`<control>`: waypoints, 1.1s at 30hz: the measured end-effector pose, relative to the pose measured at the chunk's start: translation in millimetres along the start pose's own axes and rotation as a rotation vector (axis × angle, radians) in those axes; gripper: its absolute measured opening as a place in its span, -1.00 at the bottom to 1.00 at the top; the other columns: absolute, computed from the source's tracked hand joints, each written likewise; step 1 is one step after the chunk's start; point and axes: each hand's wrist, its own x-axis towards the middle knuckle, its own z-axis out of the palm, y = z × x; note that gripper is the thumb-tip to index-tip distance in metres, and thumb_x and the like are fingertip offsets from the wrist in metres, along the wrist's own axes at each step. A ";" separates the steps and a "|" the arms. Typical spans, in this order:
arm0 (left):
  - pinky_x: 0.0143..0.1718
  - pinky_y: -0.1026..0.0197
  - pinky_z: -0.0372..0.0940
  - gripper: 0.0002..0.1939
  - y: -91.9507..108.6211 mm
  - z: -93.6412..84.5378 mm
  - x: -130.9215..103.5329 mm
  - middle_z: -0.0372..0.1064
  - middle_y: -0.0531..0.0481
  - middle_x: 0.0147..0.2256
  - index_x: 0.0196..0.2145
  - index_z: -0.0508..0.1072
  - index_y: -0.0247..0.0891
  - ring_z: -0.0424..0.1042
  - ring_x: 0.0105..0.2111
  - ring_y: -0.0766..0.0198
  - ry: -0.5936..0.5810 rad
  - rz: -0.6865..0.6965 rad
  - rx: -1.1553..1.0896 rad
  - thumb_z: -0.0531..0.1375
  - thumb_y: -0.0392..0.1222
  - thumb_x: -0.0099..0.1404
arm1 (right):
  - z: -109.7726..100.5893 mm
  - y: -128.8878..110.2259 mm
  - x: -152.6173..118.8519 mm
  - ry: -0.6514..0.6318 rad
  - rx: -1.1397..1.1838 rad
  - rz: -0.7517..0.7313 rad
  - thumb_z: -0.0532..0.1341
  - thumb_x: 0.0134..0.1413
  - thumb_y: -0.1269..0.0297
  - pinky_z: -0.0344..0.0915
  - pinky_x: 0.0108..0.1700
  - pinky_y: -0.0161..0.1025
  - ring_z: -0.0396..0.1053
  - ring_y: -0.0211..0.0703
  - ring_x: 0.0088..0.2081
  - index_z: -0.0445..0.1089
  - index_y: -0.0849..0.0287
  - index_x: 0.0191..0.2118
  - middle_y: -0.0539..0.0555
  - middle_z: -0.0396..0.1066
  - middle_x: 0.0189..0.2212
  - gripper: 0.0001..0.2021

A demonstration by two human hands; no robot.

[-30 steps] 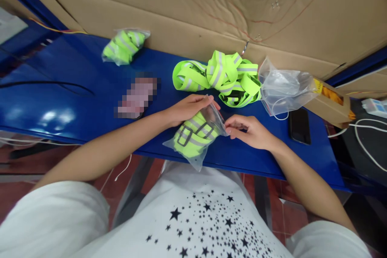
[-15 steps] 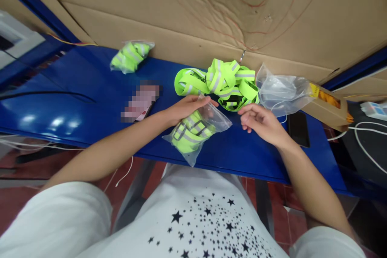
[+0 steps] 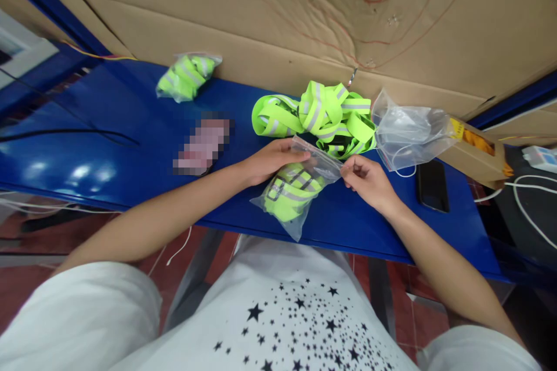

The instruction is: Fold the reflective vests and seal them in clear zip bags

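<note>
A clear zip bag [image 3: 289,217] hangs tilted over the front of the blue table, its top edge stretched between my hands. Inside it lies a folded neon-yellow reflective strap [image 3: 300,192] with grey stripes and dark buckles. My left hand [image 3: 276,159] grips the bag's upper left, thumb on top. At the upper right corner, my right hand [image 3: 364,178] pinches the bag with curled fingers. Just behind the hands sits a heap of loose reflective straps [image 3: 324,110].
A filled bag of straps [image 3: 187,78] lies at the back left of the blue table [image 3: 87,145]. Left of my hands is a blurred-out pinkish item [image 3: 204,145]. To the right are clear plastic bags [image 3: 409,130], a black phone [image 3: 433,185] and a cardboard box [image 3: 474,153].
My right hand has moved in and taken hold of the bag's right corner. The bag has shifted slightly right, and its top edge is now stretched between both hands.
</note>
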 end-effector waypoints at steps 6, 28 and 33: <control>-0.02 0.15 0.46 -0.54 -0.5 0.1 -1.0 0.67 -0.20 -0.15 -0.05 0.60 -0.36 0.64 -0.15 0.14 0.005 0.037 -0.026 0.54 -0.10 0.16 | -6.7 -4.1 2.9 -0.143 0.156 0.206 0.46 -0.04 -0.08 0.25 -0.52 -0.37 0.37 -0.32 -0.50 0.46 0.21 -0.37 0.01 0.47 -0.49 -0.59; -0.04 0.20 0.44 -0.58 -1.1 11.4 -14.5 0.67 -0.17 -0.17 -0.12 0.66 -0.33 0.62 -0.16 0.17 -0.046 0.071 0.058 0.47 0.06 0.23 | 9.6 2.9 -2.1 -0.148 0.139 0.124 0.35 0.02 0.08 0.19 -0.52 -0.37 0.29 -0.33 -0.56 0.40 0.17 -0.37 -0.09 0.36 -0.58 -0.75; 0.00 0.19 0.43 -0.55 -7.0 17.5 -16.0 0.67 -0.17 -0.15 -0.10 0.67 -0.31 0.62 -0.14 0.14 -0.053 0.089 0.103 0.46 0.11 0.23 | 17.5 11.0 -2.0 -0.138 0.164 0.051 0.34 0.08 -0.03 0.13 -0.52 -0.37 0.18 -0.37 -0.59 0.32 0.14 -0.41 -0.15 0.22 -0.62 -0.65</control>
